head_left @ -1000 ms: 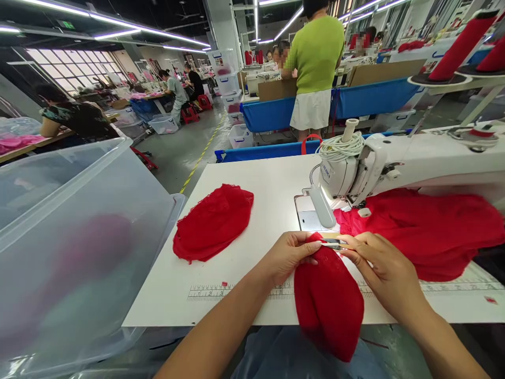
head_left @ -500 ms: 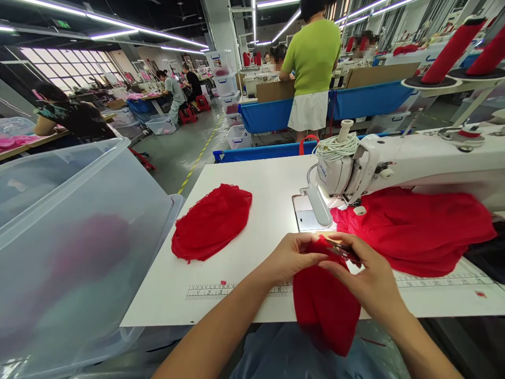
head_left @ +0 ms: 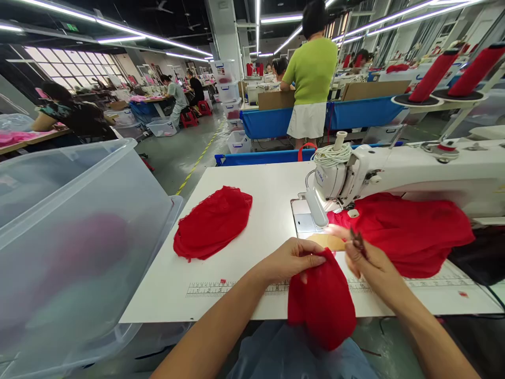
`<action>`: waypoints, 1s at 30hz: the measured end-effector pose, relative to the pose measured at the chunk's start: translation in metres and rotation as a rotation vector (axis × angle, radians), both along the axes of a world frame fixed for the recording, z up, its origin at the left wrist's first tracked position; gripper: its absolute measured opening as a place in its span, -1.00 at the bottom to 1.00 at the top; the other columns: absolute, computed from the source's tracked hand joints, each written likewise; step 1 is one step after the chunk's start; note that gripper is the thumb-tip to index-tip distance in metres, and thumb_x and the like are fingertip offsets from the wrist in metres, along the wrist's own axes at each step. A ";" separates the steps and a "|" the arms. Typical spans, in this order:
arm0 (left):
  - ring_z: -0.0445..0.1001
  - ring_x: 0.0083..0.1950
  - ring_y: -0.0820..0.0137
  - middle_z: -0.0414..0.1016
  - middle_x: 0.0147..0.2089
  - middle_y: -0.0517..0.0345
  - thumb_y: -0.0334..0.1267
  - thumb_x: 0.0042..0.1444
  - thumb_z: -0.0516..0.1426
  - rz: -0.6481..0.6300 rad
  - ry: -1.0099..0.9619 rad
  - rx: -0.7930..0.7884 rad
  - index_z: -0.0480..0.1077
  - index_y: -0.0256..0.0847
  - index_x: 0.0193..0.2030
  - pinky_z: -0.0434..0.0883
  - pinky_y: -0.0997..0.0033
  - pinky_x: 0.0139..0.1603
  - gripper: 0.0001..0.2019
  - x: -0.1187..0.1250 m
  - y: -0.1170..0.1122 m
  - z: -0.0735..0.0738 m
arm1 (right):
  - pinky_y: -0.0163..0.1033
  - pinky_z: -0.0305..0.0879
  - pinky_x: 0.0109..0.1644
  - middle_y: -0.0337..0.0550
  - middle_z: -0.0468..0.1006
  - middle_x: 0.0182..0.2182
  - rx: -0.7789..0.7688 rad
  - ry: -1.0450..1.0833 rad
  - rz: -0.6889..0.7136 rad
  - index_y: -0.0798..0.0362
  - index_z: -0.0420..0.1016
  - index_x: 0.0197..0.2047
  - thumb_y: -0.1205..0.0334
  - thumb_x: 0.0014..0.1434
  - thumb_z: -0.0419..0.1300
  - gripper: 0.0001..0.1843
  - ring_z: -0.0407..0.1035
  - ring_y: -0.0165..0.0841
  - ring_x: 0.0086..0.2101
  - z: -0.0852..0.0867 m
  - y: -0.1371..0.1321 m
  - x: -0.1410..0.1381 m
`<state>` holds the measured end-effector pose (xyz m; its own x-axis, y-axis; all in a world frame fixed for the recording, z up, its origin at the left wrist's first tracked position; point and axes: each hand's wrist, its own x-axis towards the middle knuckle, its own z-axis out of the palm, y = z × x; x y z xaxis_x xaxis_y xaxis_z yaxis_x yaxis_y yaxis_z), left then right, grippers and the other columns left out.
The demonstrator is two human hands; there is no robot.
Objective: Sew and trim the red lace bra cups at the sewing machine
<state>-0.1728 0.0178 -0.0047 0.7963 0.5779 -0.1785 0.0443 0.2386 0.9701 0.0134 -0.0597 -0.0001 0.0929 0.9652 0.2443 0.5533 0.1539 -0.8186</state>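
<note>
Standing well left of the sewing machine (head_left: 414,171), a large clear bin (head_left: 134,184) is cut off at its left side; a reddish mass (head_left: 102,237) shows through its cloudy wall, too blurred to identify. Nearer the machine, on its left, a red bundle (head_left: 215,223) lies on the white table (head_left: 272,195). Beyond and left of the machine, stacked clear boxes (head_left: 229,93) hold something reddish, hard to make out. In front of the machine's head, the left hand (head_left: 294,258) pinches the upper end of a red cloth piece (head_left: 323,305), which hangs below and right of it, past the table edge. Just right of that cloth, before the machine, the right hand (head_left: 371,263) grips dark snips (head_left: 358,243), their shape blurred. Beneath the machine's arm lies larger red fabric (head_left: 414,226), partly covered by this hand.
</note>
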 end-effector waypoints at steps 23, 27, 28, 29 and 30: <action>0.31 -0.38 0.50 0.40 -0.38 0.19 0.08 -0.13 0.35 0.087 0.035 -0.147 0.43 -0.27 -0.35 0.22 0.53 -0.33 -0.57 -0.026 0.021 0.007 | -0.31 0.25 -0.48 -0.27 0.40 -0.56 -0.220 0.612 -0.115 0.05 0.49 -0.39 -0.15 -0.03 0.31 -0.60 0.26 -0.42 -0.54 -0.028 0.003 -0.010; 0.35 -0.36 0.48 0.42 -0.34 0.17 0.09 -0.13 0.35 0.037 0.020 -0.235 0.42 -0.26 -0.34 0.28 0.50 -0.28 -0.56 -0.023 0.017 0.007 | -0.33 0.19 -0.56 -0.32 0.34 -0.65 -0.401 0.731 -0.018 0.04 0.44 -0.43 -0.13 -0.07 0.35 -0.60 0.19 -0.46 -0.63 -0.025 -0.002 -0.007; 0.35 -0.35 0.48 0.42 -0.34 0.17 0.11 -0.11 0.33 0.053 0.054 -0.199 0.42 -0.26 -0.34 0.28 0.49 -0.29 -0.56 -0.022 0.016 0.006 | -0.28 0.29 -0.46 -0.27 0.43 -0.58 -0.359 0.676 -0.045 0.04 0.46 -0.40 -0.12 -0.07 0.35 -0.61 0.30 -0.39 -0.55 -0.026 -0.001 -0.007; 0.35 -0.35 0.47 0.43 -0.33 0.17 0.10 -0.10 0.32 0.081 0.088 -0.144 0.42 -0.26 -0.34 0.27 0.49 -0.29 -0.57 -0.020 0.015 0.005 | -0.23 0.36 -0.34 -0.22 0.50 -0.49 -0.301 0.592 -0.087 0.03 0.49 -0.34 -0.10 -0.08 0.35 -0.61 0.38 -0.32 -0.44 -0.026 0.000 -0.007; 0.36 -0.34 0.46 0.43 -0.34 0.17 0.08 -0.10 0.32 0.116 0.113 -0.084 0.42 -0.25 -0.34 0.26 0.48 -0.29 -0.58 -0.017 0.015 0.003 | -0.20 0.37 -0.24 -0.19 0.55 -0.42 -0.241 0.492 -0.132 0.03 0.51 -0.29 -0.09 -0.07 0.34 -0.61 0.42 -0.27 -0.35 -0.028 0.002 -0.007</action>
<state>-0.1902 0.0324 -0.0015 0.6974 0.6441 -0.3143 0.1191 0.3283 0.9370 0.0061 -0.0573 -0.0278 0.2640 0.9609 -0.0838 0.0996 -0.1136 -0.9885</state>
